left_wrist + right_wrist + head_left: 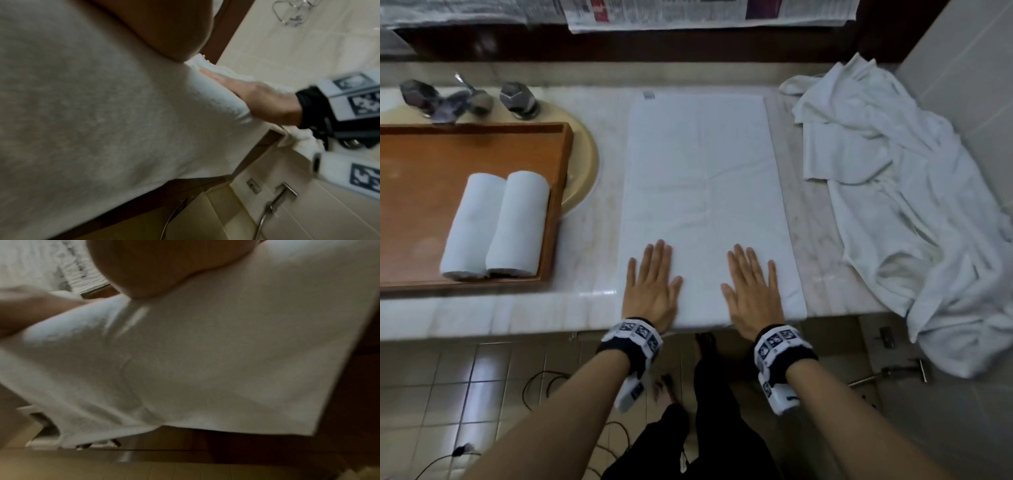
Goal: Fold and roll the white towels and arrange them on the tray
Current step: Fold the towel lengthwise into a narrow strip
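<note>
Folded towel (pixel 705 202) lies flat on the desk (pixel 592 240), lengthwise away from me, right of the tray (pixel 558 192). My left hand (pixel 652 291) and right hand (pixel 751 294) are both spread flat, palms pressing its near end, gripping nothing. Two rolls (pixel 496 226) sit in the tray; the unfolded heap (pixel 893 192) lies right of the towel. Terry looks soft, light and limp, so I'd pinch the near edge at both corners and roll tight.

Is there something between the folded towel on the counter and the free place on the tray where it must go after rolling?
Nothing visible blocks it. The folded towel lies flat under both hands; only bare counter separates it from the wooden tray. Two rolled towels fill the tray's right near corner; the space left of them is free.
</note>
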`<state>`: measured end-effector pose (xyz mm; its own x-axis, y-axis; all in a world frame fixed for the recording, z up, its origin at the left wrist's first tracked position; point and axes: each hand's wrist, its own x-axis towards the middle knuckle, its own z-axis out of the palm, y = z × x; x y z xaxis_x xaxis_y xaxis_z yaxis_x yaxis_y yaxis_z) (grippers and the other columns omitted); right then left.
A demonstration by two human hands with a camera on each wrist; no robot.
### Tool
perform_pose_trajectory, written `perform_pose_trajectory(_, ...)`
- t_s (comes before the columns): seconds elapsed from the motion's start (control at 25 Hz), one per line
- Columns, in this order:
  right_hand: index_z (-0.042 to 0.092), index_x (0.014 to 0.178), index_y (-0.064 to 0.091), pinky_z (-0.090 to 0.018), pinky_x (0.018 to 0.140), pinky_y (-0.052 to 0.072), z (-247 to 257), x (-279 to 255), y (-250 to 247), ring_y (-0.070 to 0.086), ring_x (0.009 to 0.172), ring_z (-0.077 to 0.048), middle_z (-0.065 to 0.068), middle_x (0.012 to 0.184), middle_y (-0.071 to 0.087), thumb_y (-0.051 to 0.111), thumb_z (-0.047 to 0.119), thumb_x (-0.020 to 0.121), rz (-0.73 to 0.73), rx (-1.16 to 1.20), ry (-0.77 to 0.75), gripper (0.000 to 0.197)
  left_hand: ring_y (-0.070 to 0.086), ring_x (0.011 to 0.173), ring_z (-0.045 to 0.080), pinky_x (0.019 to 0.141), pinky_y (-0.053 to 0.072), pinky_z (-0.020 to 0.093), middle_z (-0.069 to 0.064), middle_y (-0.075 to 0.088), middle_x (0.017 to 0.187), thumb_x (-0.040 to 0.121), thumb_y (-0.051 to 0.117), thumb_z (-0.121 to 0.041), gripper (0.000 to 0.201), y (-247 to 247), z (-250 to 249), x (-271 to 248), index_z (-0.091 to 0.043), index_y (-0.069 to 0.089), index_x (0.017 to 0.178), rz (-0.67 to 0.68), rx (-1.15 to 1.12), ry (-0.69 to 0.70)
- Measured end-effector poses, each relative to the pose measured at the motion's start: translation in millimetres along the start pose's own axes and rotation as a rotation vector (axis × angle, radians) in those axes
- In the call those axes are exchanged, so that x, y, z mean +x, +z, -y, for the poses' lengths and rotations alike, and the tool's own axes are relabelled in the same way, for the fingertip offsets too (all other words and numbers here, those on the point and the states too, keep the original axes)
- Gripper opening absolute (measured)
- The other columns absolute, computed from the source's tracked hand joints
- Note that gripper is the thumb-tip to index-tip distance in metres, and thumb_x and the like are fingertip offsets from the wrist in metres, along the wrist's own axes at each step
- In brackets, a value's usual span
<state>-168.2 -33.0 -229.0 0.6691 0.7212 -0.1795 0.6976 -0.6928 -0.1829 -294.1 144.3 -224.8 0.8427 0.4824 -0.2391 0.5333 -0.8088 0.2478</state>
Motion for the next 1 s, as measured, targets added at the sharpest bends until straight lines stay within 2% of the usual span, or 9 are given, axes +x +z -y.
perform_pose_trajectory(0.12,0.017,0.156,0.011,-0.05,0.119,0.002,-29.9,-12.4,-3.7,-0.002,0.15,-0.016,0.002,0.163,0.0,0.014,0.046,0.097,-0.019,-0.012,0.116,0.065,-0.017,0.147,0.009,0.12,-0.011,0.038,-0.005,-0.016,0.16,0.095,0.001,-0.049,0.066,-5.6,22.5,-3.8,-0.02,-0.008,0.154,-0.005,-0.023,-0.06)
perform_pose_trajectory(0.2,0.012,0.155,0.004,-0.054,0.118,-0.002,-34.6,-8.7,-10.6,-0.006,0.149,-0.018,-0.003,0.163,-0.006,0.009,0.049,0.096,0.02,0.042,0.337,0.07,-0.018,0.147,0.011,0.12,-0.012,0.041,-0.002,-0.018,0.16,0.097,0.004,-0.047,0.066,-10.3,25.2,-2.2,-0.017,-0.01,0.154,0.017,-0.07,-0.159)
perform_pose_trajectory(0.28,0.009,0.154,-0.007,-0.06,0.115,-0.008,-24.3,8.3,-19.6,-0.016,0.148,-0.021,-0.005,0.16,-0.02,0.012,0.049,0.098,0.084,0.118,0.559,0.071,-0.022,0.146,0.015,0.118,-0.015,0.047,0.0,-0.023,0.159,0.1,0.008,-0.044,0.065,-16.1,13.8,7.5,-0.014,-0.014,0.153,0.057,-0.124,-0.296)
perform_pose_trajectory(0.32,0.011,0.153,-0.011,-0.061,0.114,-0.011,-13.3,20.7,-25.3,-0.021,0.147,-0.021,-0.004,0.159,-0.024,0.015,0.046,0.1,0.122,0.139,0.541,0.069,-0.024,0.145,0.017,0.117,-0.017,0.048,0.001,-0.025,0.159,0.102,0.01,-0.044,0.064,-21.0,2.6,17.5,-0.014,-0.015,0.153,0.09,-0.164,-0.312)
perform_pose_trajectory(0.4,0.017,0.153,-0.012,-0.059,0.113,-0.015,15.0,43.9,-29.3,-0.023,0.146,-0.019,0.002,0.159,-0.025,0.018,0.039,0.103,0.157,0.137,0.239,0.063,-0.024,0.145,0.016,0.116,-0.017,0.048,-0.002,-0.024,0.159,0.103,0.01,-0.043,0.061,-27.1,-23.3,38.7,-0.018,-0.014,0.153,0.154,-0.225,-0.182)
perform_pose_trajectory(0.48,0.02,0.154,-0.007,-0.057,0.116,-0.012,34.6,68.3,-34.2,-0.02,0.147,-0.018,0.005,0.16,-0.02,0.018,0.034,0.104,0.207,0.143,-0.032,0.057,-0.023,0.145,0.015,0.117,-0.017,0.047,-0.006,-0.022,0.159,0.103,0.009,-0.042,0.058,-33.2,-41.2,61.2,-0.021,-0.01,0.154,0.191,-0.246,-0.06)
perform_pose_trajectory(0.52,0.02,0.155,-0.005,-0.057,0.117,-0.008,37.8,84.2,-39.1,-0.019,0.147,-0.017,0.005,0.16,-0.019,0.018,0.032,0.105,0.219,0.146,-0.077,0.056,-0.023,0.145,0.015,0.117,-0.016,0.047,-0.006,-0.022,0.159,0.103,0.008,-0.042,0.058,-38.1,-44.4,75.0,-0.022,-0.009,0.154,0.193,-0.249,-0.051)
perform_pose_trajectory(0.68,0.019,0.155,-0.002,-0.053,0.118,-0.007,30.4,142.2,-50.2,-0.018,0.147,-0.018,0.003,0.161,-0.015,0.023,0.026,0.104,0.21,0.127,-0.063,0.057,-0.024,0.145,0.014,0.116,-0.017,0.049,-0.008,-0.02,0.159,0.104,0.008,-0.043,0.056,-51.6,-39.9,122.8,-0.026,-0.007,0.155,0.191,-0.225,-0.062)
perform_pose_trajectory(1.0,0.022,0.155,0.003,-0.053,0.119,-0.004,1.9,267.2,-73.8,-0.013,0.148,-0.018,0.003,0.162,-0.012,0.026,0.029,0.104,0.172,0.054,-0.092,0.056,-0.026,0.144,0.014,0.115,-0.018,0.05,-0.009,-0.023,0.158,0.102,0.008,-0.048,0.056,-79.0,-30.1,229.5,-0.033,-0.006,0.154,0.181,-0.183,-0.089)
